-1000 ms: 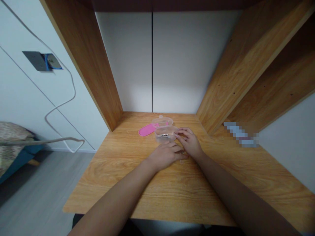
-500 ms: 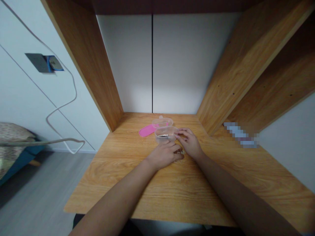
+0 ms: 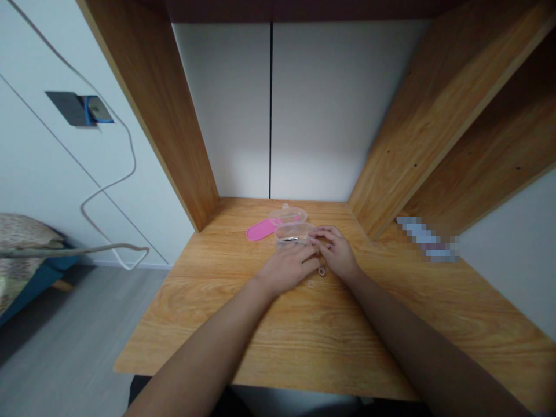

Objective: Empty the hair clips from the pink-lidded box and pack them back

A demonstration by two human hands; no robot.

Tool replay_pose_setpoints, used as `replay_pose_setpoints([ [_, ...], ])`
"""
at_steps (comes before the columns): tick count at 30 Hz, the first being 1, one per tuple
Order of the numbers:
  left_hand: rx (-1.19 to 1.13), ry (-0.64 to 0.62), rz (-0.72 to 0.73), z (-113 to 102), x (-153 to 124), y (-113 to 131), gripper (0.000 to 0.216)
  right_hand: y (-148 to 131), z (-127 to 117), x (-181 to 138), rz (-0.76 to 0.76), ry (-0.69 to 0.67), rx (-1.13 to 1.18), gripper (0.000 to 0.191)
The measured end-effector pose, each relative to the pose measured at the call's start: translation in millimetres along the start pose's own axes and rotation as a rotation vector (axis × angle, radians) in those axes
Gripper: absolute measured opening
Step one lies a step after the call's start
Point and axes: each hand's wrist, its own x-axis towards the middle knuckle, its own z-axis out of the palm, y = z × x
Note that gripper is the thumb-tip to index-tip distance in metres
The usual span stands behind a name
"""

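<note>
A clear oval plastic case [image 3: 284, 234] lies open on the wooden desk, a thin dark metallic item [image 3: 292, 239] inside it. Its clear lid part [image 3: 289, 215] leans out behind, with pink showing through. My right hand [image 3: 336, 249] pinches the right end of the case with thumb and fingertips. In front of the case is my left hand [image 3: 291, 265], its fingers bent together close to the right fingertips; whatever they hold is hidden. Just below those fingers lies a small ring-shaped item [image 3: 322, 270], and a faint clear ring [image 3: 310, 284] sits nearer me.
A pink oval piece [image 3: 259, 230] lies left of the case. Wooden side panels [image 3: 152, 116] and a white back panel [image 3: 313, 116] enclose the desk [image 3: 304, 341]. A blurred-out item [image 3: 425, 237] rests at the right. A white cable [image 3: 132, 150] hangs at the left.
My left hand has shifted up off the small ring-shaped items, which now show on the desk, and its fingers have come nearer the right hand. The right hand stays at the case.
</note>
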Motion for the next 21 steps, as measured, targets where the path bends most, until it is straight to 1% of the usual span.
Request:
replay_pose_setpoints([
  [3, -0.049, 0.101, -0.089, -8.4, -3.0, -4.9, 0.022, 0.3, -0.1, -0.3, 0.003, -0.012, 0.017, 0.027],
  [5, -0.088, 0.150, -0.102, -12.9, -5.9, -8.3, 0.022, 0.7, -0.1, -0.4, 0.001, -0.013, 0.010, 0.027],
  [7, -0.120, 0.163, -0.104, -15.2, -8.2, -10.4, 0.023, 0.5, -0.1, -0.5, -0.002, -0.009, 0.003, 0.028],
  [11, -0.131, 0.088, -0.114, -12.5, -8.3, -8.8, 0.017, -2.5, -0.2, -0.5, -0.012, 0.000, 0.012, 0.030],
  [16, -0.174, -0.018, -0.053, -4.1, -3.3, -1.0, 0.017, -2.1, -0.1, -0.5, -0.011, 0.002, 0.021, 0.029],
  [21, -0.219, -0.128, -0.035, 4.5, -2.5, 2.8, 0.021, 1.0, 0.0, 0.0, -0.008, -0.004, 0.009, 0.030],
])
